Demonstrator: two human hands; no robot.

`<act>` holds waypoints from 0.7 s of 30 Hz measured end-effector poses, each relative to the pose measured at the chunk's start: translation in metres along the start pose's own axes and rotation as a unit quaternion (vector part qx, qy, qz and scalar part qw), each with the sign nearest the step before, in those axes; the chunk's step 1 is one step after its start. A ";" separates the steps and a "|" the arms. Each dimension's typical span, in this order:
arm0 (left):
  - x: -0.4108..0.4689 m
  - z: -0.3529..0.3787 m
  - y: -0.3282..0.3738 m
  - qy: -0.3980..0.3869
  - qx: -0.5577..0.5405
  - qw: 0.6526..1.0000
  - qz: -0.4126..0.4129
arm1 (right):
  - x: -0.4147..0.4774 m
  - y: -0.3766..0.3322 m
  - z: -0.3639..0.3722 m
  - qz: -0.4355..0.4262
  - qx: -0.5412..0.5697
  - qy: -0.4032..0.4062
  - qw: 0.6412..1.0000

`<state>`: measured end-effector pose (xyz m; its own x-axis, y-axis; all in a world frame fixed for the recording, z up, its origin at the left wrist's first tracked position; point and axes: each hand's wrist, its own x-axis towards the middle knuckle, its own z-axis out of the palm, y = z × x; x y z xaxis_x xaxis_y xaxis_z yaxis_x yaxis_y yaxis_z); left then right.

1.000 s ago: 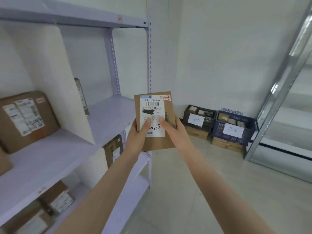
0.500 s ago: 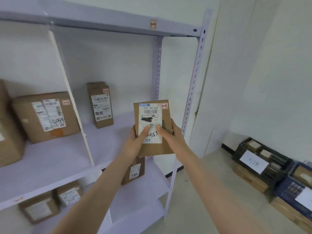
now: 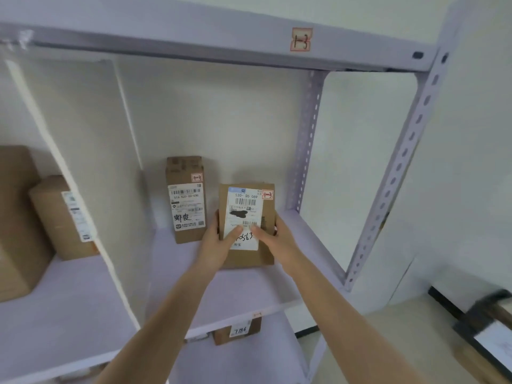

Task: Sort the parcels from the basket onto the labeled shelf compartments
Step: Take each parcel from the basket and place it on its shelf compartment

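Holding the parcel [image 3: 247, 214] upright in the head view, both hands clamp it from the sides. The left hand [image 3: 216, 245] wraps the left edge and the right hand [image 3: 277, 242] the right edge, thumbs pressed on the white label and the other fingers hidden behind. The parcel sits inside the right-hand compartment, just right of a standing box [image 3: 186, 200] and low over the shelf [image 3: 249, 286]. Whether its bottom edge touches the board I cannot tell. Its red sticker [image 3: 267, 194] reads 1-3, the same as the tag [image 3: 300, 39] on the beam above and the box's own sticker.

It looks like a flat, thin cardboard mailer: probably light and fairly stiff, with a matte face that should not slip. Being so thin, it would likely tip if stood alone. The side edges near the lower half look the best place to hold, which keeps the label readable. Leaning it on the box or back wall seems safer.
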<state>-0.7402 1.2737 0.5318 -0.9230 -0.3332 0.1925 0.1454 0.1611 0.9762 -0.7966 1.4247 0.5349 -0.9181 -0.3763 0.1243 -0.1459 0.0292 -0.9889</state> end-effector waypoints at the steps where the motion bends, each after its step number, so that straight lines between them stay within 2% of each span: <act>1: 0.006 0.000 -0.001 0.010 0.010 1.000 0.000 | 0.007 0.002 0.000 0.000 -0.001 -0.001 1.000; 10: 0.036 0.005 -0.013 0.077 0.031 0.997 0.003 | 0.063 0.017 0.000 -0.035 -0.039 -0.037 0.998; 21: 0.059 0.014 -0.027 0.134 0.056 0.989 -0.019 | 0.095 0.033 0.003 -0.056 -0.028 -0.048 0.997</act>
<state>-0.8038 1.2622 0.5153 -0.7970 -0.5736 0.1894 0.0572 0.2404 0.9690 -0.8876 1.3873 0.5135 -0.8557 -0.4674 0.2221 -0.2677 0.0325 -0.9630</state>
